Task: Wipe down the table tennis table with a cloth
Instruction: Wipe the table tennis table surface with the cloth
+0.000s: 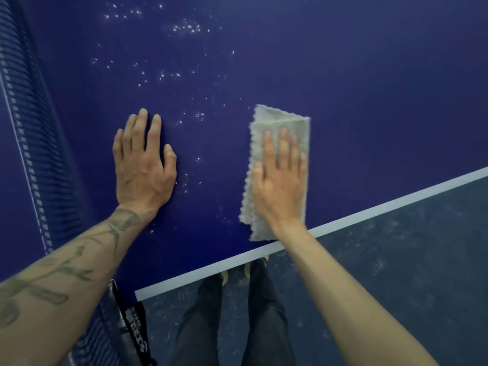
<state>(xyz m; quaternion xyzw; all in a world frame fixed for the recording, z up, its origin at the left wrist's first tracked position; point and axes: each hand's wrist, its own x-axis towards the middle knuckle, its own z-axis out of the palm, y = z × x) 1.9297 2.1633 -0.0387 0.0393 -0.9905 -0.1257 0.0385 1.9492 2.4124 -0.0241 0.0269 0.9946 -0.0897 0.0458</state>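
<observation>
Nearest the person, dark trousers (200, 326) and the tips of pale shoes (248, 268) stand on a scuffed grey floor (396, 260), right at the near edge of the table (369, 88). A black net clamp (132, 318) with white lettering sits at the near-left corner. A white line (369, 210) runs along the near edge of the dark blue surface.

Just inside that line lies the cloth (280, 122), a folded grey rectangle with a scalloped left border. Its long side points away from the edge and its near end almost touches the line. The right hand (277, 186) lies flat on top of it, palm down, fingers straight and slightly spread, grasping nothing; the cloth's far end shows beyond the fingertips.

To the left, well apart from the cloth, the left hand (144, 170) rests flat on the bare surface, released, fingers extended and thumb out to the side. Its forearm (52, 281) carries a tattoo.

The net (29, 143) runs along the left edge. Small white specks (187, 27) are scattered between the hands and across the surface toward the far edge.
</observation>
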